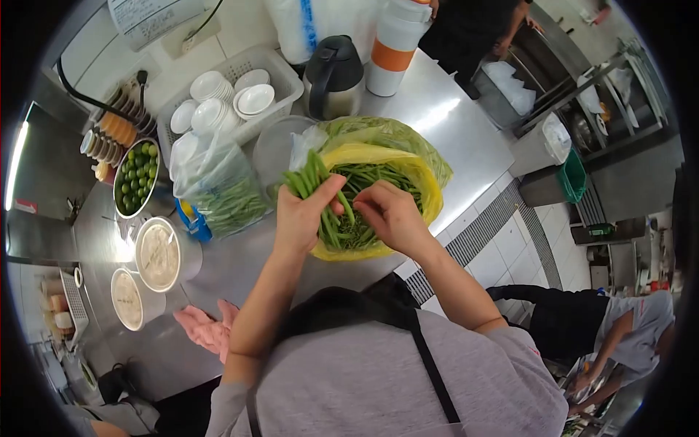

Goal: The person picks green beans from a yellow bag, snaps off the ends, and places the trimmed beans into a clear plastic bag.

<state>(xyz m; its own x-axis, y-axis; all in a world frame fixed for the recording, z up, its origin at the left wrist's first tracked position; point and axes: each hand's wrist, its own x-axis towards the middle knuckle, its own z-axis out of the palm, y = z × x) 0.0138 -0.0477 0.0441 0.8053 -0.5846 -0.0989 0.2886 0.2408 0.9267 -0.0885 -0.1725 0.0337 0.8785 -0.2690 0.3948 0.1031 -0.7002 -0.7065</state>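
Note:
My left hand (300,218) is closed around a bunch of green beans (312,173), whose ends stick out above and below the thumb. Close to its right, my right hand (399,218) has its thumb and fingertips pinched together; what they hold, if anything, I cannot make out. Both hands are over an open yellow plastic bag (435,191) with more green beans (386,173) inside. To the left, a clear plastic bag (231,202) with green beans in it stands on the steel table (306,275).
Behind are a basket (290,80) of white bowls, a thermal jug (333,76) and a white-orange container (393,54). Leftward stand a bowl of limes (138,175), two tubs (162,255) and a pink cloth (207,331). Other people work at right (633,320) and behind the table (466,33).

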